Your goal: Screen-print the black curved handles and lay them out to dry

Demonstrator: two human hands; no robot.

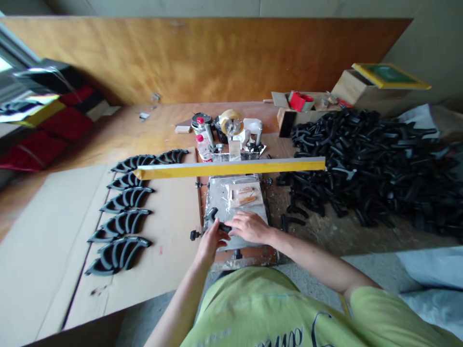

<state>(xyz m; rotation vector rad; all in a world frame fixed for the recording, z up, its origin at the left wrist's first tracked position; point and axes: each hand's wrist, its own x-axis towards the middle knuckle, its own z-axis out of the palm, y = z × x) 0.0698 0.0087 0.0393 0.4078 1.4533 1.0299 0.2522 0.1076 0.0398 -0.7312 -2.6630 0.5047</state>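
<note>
A curved black plastic part (224, 227), shaped like a small handle, lies low over the grey metal plate (217, 193) of a bench fixture. My left hand (211, 242) has its thumb and fingers closed on the part from the left. From the right, my right hand (249, 226) reaches across the plate, its bent fingertips closed at the part's other end. Just beyond my right hand, a pale block (245, 195) with orange-brown strips sits on the plate. A long yellow bar (231, 168) with a grey top spans the fixture above the plate's far side.
Overlapping black parts (123, 224) stand in rows on cardboard (173, 241) at left. A large heap of loose black parts (361, 164) covers the right side. Behind the fixture are a tape roll (231, 122) and red-capped bottles (202, 144). Black knobs (194, 235) stick out from the fixture.
</note>
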